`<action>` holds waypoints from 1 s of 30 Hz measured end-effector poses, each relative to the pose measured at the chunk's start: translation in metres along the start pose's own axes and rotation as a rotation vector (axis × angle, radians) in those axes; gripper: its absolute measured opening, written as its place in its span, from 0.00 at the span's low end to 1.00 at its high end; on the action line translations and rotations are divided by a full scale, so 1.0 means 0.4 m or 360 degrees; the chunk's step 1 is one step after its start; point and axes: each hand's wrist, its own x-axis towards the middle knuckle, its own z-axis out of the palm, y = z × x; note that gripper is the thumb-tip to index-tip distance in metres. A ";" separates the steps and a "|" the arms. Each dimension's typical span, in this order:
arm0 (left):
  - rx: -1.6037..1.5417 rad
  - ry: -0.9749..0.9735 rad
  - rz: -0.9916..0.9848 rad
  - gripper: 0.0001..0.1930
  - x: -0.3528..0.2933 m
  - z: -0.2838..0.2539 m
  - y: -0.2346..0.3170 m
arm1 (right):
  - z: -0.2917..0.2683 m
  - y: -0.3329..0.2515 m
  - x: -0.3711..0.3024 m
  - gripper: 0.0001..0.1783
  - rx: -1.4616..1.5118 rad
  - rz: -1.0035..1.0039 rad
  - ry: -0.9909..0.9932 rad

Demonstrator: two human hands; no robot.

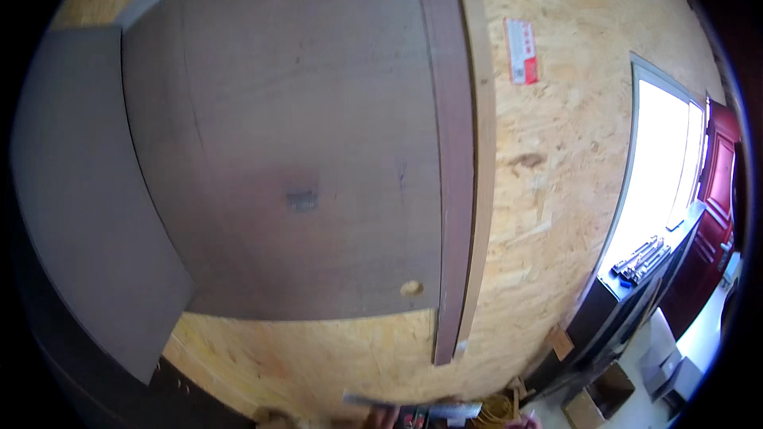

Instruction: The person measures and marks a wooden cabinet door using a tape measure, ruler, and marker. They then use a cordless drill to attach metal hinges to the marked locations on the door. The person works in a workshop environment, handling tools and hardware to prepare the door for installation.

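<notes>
At the bottom edge, a few blurred fingers, seemingly of my left hand [383, 418], show beside a thin, long grey strip [457, 411]. A dark object with red and green parts [412, 417] lies close to these fingers. Farther right, a small pinkish patch that looks like part of my right hand [526, 421] shows beside a yellow coiled thing [494, 411]. The frame cuts off most of both hands, so their grip is hidden. Ahead stands a large brown-grey panel [310, 111] with a round recess [412, 288] near its lower right corner.
A grey side panel [87, 175] stands at the left. Behind is a wood-chip board wall [548, 191] with a red-and-white label [521, 52]. To the right are a bright window [656, 151], metal slides [642, 260] on a ledge, a red door [711, 246] and a cardboard box [600, 401].
</notes>
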 end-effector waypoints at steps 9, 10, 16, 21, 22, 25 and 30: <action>0.0682 -0.0284 0.0232 0.16 -0.090 0.044 -0.015 | 0.197 0.130 0.031 0.20 0.0285 0.0261 -0.0098; 0.0817 -0.0257 0.0629 0.14 -0.081 0.061 -0.004 | 0.212 0.102 0.058 0.18 0.0252 0.0063 -0.0040; 0.0504 -0.0592 0.0269 0.14 -0.026 0.053 -0.016 | 0.212 -0.018 0.063 0.13 0.0639 0.0308 0.0088; 0.0096 -0.0894 -0.0072 0.16 -0.131 -0.073 -0.146 | 0.243 -0.008 -0.157 0.12 -0.0378 -0.0239 -0.0259; 0.0019 -0.0804 -0.0302 0.14 -0.169 -0.100 -0.202 | 0.271 -0.133 -0.189 0.13 0.0192 0.0653 -0.0129; -0.0161 -0.0523 -0.0428 0.16 -0.306 -0.115 -0.237 | 0.292 -0.016 -0.356 0.18 0.0420 0.1020 0.0076; 0.0033 -0.0589 -0.0447 0.16 -0.346 -0.118 -0.415 | 0.212 0.002 -0.582 0.18 0.0816 0.1168 0.0725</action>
